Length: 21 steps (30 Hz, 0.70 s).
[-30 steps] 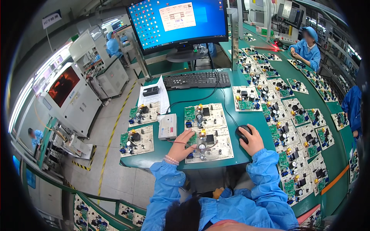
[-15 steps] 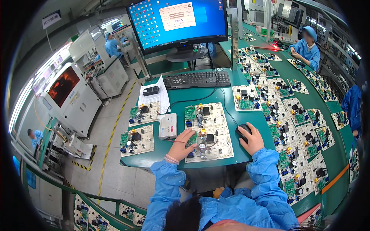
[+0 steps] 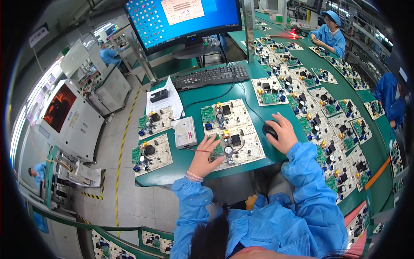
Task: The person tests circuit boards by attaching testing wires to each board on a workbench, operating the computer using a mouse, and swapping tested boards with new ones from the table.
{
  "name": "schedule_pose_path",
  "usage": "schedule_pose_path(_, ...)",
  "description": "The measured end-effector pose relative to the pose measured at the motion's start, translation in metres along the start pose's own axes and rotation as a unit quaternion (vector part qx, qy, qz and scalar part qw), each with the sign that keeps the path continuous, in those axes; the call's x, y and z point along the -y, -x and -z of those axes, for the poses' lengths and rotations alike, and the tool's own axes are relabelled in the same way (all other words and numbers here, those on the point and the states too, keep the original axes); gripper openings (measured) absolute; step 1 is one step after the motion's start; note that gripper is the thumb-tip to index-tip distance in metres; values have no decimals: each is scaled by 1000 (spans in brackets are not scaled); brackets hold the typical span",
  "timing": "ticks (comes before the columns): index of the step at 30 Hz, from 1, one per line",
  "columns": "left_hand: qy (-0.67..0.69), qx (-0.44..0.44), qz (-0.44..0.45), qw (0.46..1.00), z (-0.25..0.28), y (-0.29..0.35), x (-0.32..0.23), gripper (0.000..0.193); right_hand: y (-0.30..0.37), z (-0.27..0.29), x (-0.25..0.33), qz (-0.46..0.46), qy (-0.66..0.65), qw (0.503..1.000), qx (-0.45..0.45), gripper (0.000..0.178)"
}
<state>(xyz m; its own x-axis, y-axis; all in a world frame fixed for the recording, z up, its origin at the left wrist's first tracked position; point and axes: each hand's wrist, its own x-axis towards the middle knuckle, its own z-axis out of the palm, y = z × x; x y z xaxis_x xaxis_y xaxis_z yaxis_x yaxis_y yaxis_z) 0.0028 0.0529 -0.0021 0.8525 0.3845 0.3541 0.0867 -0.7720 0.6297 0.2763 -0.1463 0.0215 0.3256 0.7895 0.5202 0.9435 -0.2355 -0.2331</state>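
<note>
My left hand (image 3: 205,158) lies with spread fingers at the left edge of the nearer circuit board (image 3: 250,152), a cream board with black, green and yellow parts. A thin dark red wire runs from a small white box (image 3: 185,132) past that hand to the board. A second circuit board (image 3: 240,113) lies right behind the first. To the right of them, my right hand (image 3: 283,134) is curved over a black computer mouse (image 3: 270,130), which shows partly under the fingers.
A keyboard (image 3: 211,77) and a monitor (image 3: 185,26) stand behind the boards. Two more circuit boards (image 3: 152,154) lie at the left, near papers (image 3: 166,103) bearing a black box. Many boards cover the right-hand bench (image 3: 302,99). Co-workers (image 3: 330,36) are beyond it.
The whole view has shifted and tilted slightly, so the monitor sits higher and further left. My left hand stays by the board, and my right hand stays on the mouse.
</note>
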Motion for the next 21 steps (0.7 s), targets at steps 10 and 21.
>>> schedule_pose_path(10,-114,24,-9,993,4,10,-17,85,-141,-70,23,126,88,964,219,59)
schedule_pose_path(21,-89,33,-17,995,3,14,-12,86,-177,-121,15,87,-27,952,294,60)
